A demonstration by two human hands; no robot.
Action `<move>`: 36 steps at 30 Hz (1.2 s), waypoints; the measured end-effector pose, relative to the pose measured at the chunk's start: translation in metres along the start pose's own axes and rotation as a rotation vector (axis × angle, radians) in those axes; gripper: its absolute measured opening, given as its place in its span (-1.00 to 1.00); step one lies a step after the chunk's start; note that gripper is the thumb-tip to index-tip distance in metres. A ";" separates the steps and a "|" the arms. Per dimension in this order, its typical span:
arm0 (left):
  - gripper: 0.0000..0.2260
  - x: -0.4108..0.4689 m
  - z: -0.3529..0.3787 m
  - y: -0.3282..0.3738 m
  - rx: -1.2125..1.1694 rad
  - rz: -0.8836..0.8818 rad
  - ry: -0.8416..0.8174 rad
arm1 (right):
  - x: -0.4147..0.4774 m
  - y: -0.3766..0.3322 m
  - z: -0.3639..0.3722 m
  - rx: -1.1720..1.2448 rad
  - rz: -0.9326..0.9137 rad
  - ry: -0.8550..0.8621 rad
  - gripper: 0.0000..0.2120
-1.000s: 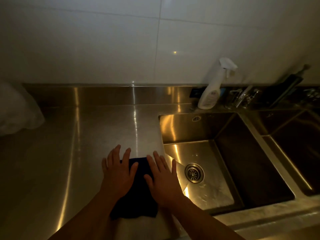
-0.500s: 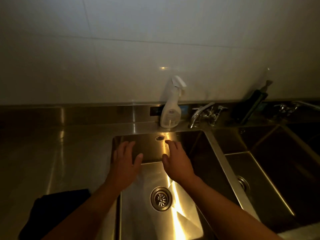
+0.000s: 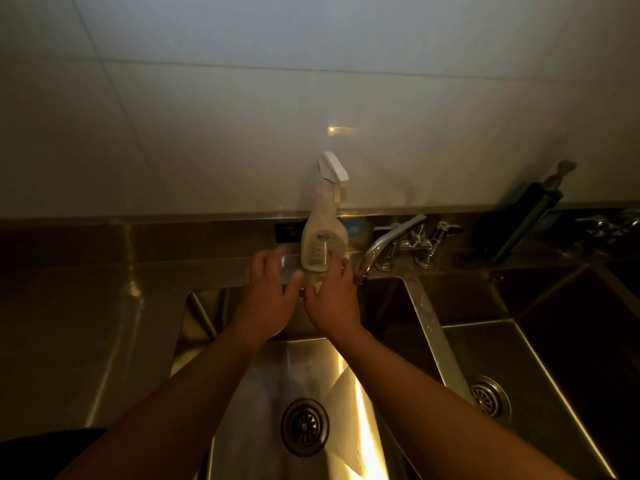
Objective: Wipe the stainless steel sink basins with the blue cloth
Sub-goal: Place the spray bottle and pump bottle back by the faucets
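Both arms stretch over the left sink basin (image 3: 349, 403) toward a white spray bottle (image 3: 322, 237) standing on the back ledge. My left hand (image 3: 268, 296) hovers open just left of the bottle's base, fingers spread. My right hand (image 3: 334, 299) reaches the bottle's lower right side, its fingers against the base; whether they curl round it is blurred. The dark blue cloth (image 3: 45, 452) lies on the counter at the bottom left edge, away from both hands. A second basin (image 3: 540, 358) lies to the right.
A chrome tap (image 3: 391, 244) with two handles stands just right of the bottle. A dark pump bottle (image 3: 519, 220) leans on the ledge further right, with another tap (image 3: 613, 225) beyond. The steel counter (image 3: 86, 323) spreads left; a tiled wall (image 3: 311, 98) rises behind.
Both hands left the cloth on the counter, moved right over the left basin and then forward to the spray bottle. The view shifted right and closer to the ledge.
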State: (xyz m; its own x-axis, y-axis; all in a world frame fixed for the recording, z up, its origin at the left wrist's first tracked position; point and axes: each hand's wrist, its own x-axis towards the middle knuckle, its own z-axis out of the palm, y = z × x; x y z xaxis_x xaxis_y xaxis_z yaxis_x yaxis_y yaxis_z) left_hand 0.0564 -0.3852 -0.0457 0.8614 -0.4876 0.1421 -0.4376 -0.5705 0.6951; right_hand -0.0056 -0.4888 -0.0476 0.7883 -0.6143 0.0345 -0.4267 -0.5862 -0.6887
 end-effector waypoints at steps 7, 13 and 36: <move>-0.54 0.023 0.017 -0.021 -0.011 -0.041 -0.004 | 0.055 -0.004 0.036 0.140 0.200 0.191 0.08; -0.54 0.036 0.024 -0.037 -0.017 -0.030 0.001 | 0.088 0.001 0.049 0.164 0.226 0.309 0.19; -0.59 0.030 0.014 -0.042 -0.036 -0.015 0.056 | 0.059 0.002 0.059 0.118 0.102 0.376 -0.06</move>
State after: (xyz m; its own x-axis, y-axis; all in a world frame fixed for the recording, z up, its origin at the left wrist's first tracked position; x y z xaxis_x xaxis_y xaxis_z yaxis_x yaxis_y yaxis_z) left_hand 0.0967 -0.3847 -0.0802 0.8814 -0.4409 0.1693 -0.4153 -0.5529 0.7224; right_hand 0.0659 -0.4948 -0.0903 0.5183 -0.8292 0.2090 -0.4232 -0.4612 -0.7799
